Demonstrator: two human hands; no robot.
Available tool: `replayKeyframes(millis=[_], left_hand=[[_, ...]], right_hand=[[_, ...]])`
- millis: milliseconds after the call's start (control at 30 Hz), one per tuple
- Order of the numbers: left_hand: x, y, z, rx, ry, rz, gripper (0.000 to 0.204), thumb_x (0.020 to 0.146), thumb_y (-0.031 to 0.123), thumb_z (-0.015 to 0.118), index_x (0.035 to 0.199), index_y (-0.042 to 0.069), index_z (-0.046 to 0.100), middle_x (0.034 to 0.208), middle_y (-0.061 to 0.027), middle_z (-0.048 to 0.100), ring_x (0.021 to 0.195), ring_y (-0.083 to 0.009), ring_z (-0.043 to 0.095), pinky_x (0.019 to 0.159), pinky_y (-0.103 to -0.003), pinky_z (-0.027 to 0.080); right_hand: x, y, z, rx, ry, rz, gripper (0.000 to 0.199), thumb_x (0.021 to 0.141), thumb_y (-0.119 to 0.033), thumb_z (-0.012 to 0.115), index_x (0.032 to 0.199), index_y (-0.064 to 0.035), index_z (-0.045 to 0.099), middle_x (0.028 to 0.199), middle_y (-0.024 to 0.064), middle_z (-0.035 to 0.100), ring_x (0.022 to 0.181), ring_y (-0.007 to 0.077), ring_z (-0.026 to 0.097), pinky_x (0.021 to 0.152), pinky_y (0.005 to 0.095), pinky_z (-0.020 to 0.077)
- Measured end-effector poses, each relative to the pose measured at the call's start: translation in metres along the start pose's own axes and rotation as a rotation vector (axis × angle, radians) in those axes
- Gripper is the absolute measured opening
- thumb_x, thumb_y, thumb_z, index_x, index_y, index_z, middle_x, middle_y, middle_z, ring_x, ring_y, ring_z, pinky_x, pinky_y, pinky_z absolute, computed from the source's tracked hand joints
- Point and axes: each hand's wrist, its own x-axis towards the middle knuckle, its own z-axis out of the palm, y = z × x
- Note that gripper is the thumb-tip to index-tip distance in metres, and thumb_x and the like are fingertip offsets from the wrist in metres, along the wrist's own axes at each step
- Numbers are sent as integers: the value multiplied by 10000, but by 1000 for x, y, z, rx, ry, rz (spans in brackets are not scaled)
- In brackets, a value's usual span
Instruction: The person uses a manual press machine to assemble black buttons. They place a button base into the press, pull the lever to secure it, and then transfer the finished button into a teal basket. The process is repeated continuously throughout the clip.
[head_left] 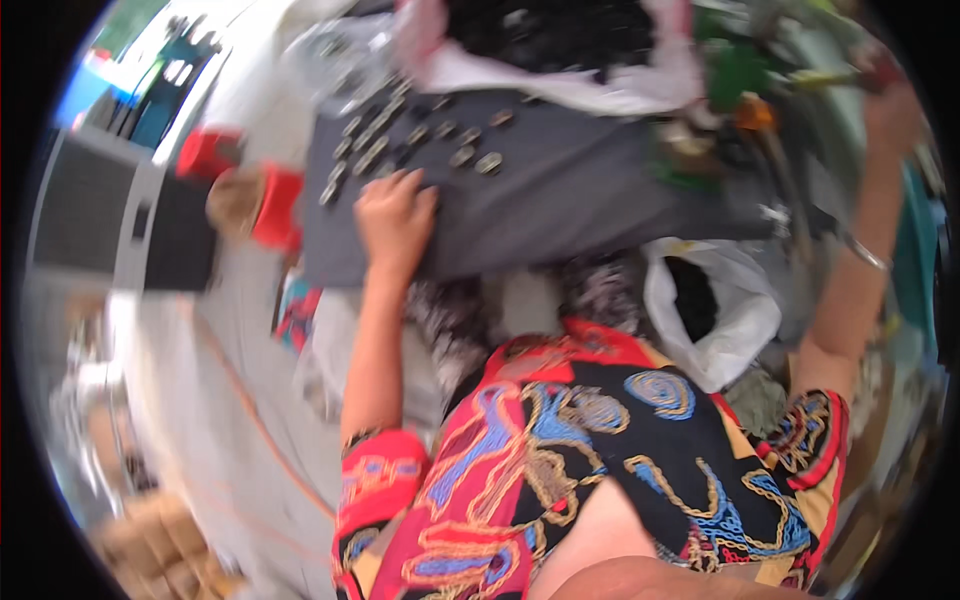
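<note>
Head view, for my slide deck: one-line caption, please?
Left hand rests on a dark board beside rows of small metal pieces; right hand reaches far right.

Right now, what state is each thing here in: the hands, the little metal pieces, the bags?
left hand: palm down, resting on the dark board, fingers by the small pieces.
right hand: raised to the far right, blurred; grip unclear.
small metal pieces: laid out in rows on the board.
dark board: lying flat, partly covered.
white plastic bag: open, dark contents inside.
pink-white bag: open, full of dark pieces.
</note>
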Motion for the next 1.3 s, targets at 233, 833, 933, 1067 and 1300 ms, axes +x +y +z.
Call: replayKeyframes(millis=[233,833,933,1067,1300], left_hand=[[13,-97,31,496,-304,-55,277,825,161,667,1093,96,690,950,-133,669,871,-336,639,753,-475,493],[35,-80,29,234,-297,-10,241,677,-21,583,892,18,684,825,-182,672,852,-397,617,783,-486,489],[38,-85,28,205,-356,15,263,675,-31,582,917,7,678,872,-186,680,846,-396,623,791,-480,488],[46,-76,20,59,-260,22,358,706,-49,614,1058,-10,664,966,-188,670,841,-361,631,790,-442,498],[-14,-48,-20,-297,-56,-388,405,824,-8,633,1229,-20,624,1059,-141,654,906,-236,628,795,-348,511]], right_hand=[[6,-181,-7,1519,93,431,162,867,-30,459,915,-29,614,622,26,543,498,89,505,451,244,409],[3,-173,-50,1471,160,425,176,813,-32,451,844,38,610,587,85,572,421,105,476,406,247,389],[4,-173,-50,1466,175,420,172,798,-10,439,823,42,600,576,80,560,424,104,484,404,249,391],[6,-173,-55,1515,196,422,170,767,31,411,783,51,579,552,76,536,429,106,502,397,251,390],[4,-179,-36,1364,157,414,147,820,0,471,837,26,615,566,72,571,505,125,562,458,272,450]])
